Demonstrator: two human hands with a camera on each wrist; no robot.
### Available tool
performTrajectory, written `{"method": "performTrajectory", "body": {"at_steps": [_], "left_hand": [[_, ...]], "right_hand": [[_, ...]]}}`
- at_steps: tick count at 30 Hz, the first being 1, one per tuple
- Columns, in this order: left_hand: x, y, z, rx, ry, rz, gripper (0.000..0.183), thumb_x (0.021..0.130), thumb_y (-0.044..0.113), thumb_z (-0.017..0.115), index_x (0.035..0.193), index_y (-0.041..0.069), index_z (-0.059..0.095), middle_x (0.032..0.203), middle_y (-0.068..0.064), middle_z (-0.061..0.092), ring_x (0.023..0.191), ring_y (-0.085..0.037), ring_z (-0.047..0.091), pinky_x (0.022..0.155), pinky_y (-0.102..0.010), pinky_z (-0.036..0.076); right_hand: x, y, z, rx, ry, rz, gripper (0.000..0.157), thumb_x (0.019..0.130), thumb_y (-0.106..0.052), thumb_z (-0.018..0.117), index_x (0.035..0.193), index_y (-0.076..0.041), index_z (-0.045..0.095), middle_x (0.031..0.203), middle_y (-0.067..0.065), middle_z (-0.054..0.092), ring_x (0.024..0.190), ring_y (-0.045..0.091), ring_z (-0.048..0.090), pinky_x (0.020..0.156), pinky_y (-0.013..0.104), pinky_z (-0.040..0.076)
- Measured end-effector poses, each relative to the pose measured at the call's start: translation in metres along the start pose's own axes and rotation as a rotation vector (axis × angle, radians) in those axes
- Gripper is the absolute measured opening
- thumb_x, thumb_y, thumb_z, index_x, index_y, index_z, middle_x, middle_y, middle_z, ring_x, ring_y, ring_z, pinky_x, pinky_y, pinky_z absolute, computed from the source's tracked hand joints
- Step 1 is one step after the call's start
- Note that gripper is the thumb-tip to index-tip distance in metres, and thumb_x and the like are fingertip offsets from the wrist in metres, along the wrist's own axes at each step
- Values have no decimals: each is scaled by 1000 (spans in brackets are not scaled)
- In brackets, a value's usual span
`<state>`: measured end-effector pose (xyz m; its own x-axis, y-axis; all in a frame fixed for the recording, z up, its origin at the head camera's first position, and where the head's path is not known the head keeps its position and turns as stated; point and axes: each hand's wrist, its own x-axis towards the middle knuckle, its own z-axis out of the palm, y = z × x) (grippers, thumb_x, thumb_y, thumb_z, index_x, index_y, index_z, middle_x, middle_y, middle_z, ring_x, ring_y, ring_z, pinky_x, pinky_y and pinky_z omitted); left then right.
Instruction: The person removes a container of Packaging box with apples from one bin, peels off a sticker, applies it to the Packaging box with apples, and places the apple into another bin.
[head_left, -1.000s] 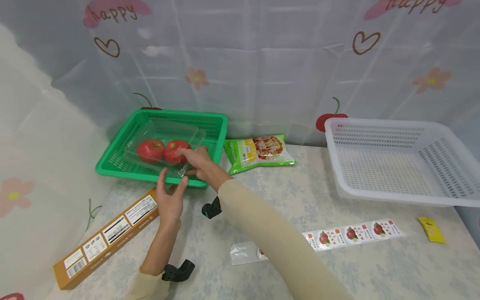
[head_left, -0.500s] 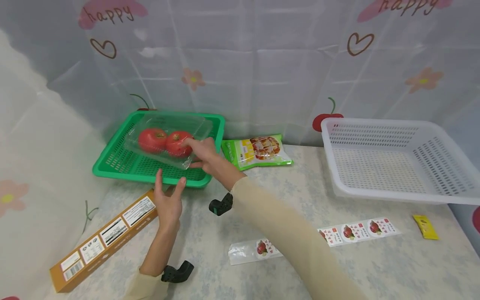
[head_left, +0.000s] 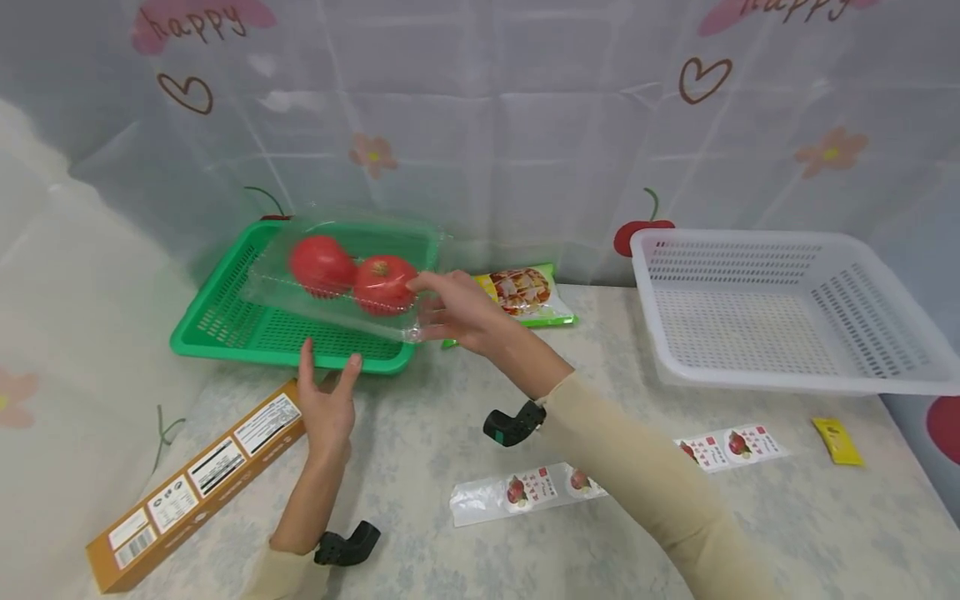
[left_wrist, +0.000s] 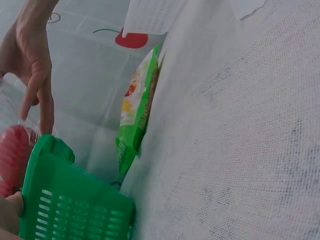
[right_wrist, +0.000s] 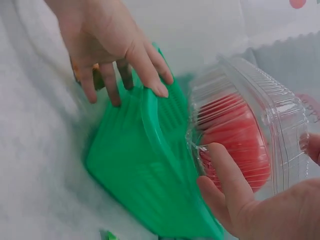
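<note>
Head view: right hand [head_left: 461, 312] pinches the right end of a clear plastic clamshell box [head_left: 300, 307], thumb against fingers. Two round red tomatoes [head_left: 385, 283] sit side by side in the clamshell. It's tilted over a green slotted plastic basket [head_left: 247, 358], right end past the basket's right rim. Can't tell if its left end touches the basket.

Left hand [head_left: 327, 408] is at the basket's near rim, thumb and index spread wide; right wrist view has a fingertip on the rim. Both sleeves [head_left: 637, 458] beige, a black mount [head_left: 513, 423] at each wrist.

Rest of the pale patterned table [head_left: 420, 442]: green basket takes the back-left corner, white slotted plastic basket [head_left: 750, 381] the back-right. Green-and-white printed food bag [head_left: 525, 292] lies at the back edge between them, partly behind the right hand. Long orange-brown carton [head_left: 198, 487] runs slantwise by the left edge, far end beside the left hand. Fruit-sticker strip [head_left: 510, 493] passes behind the right sleeve. Small yellow packet [head_left: 837, 442] near the right edge.
</note>
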<state>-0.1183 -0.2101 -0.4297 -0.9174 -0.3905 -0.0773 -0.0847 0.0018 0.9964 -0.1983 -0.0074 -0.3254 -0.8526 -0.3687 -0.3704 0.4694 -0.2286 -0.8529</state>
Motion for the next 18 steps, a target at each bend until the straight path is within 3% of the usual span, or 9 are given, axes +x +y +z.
{"method": "performTrajectory", "body": {"at_steps": [5,9,13,18], "left_hand": [[1,-1,-1,-16,-10,6,83,94,31,69,158,32,17,162,7,7,139,-34,30,109,-48,34],[3,-2,1,-13,-12,-8,84,94,30,69,159,32,15,163,6,6,139,-34,30,109,-48,34],[3,-3,2,-8,-16,-4,83,95,28,67,159,31,15,163,6,4,140,-33,30,108,-49,34],[0,-2,0,-9,-10,9,84,94,30,68,159,31,16,163,8,3,141,-32,29,109,-51,33]], "right_hand": [[-29,-2,-34,-58,3,-31,24,92,-20,64,104,-5,50,97,9,52,86,26,58,68,34,57],[-59,2,-70,-87,-7,-42,26,94,-18,59,113,-4,50,107,11,55,97,27,59,76,35,57],[-93,12,-108,-120,13,-24,36,96,-16,55,125,-4,38,118,15,53,101,26,62,76,32,56],[-131,26,-142,-140,36,-3,24,97,-15,53,110,-6,35,117,16,55,102,26,65,75,30,55]]}}
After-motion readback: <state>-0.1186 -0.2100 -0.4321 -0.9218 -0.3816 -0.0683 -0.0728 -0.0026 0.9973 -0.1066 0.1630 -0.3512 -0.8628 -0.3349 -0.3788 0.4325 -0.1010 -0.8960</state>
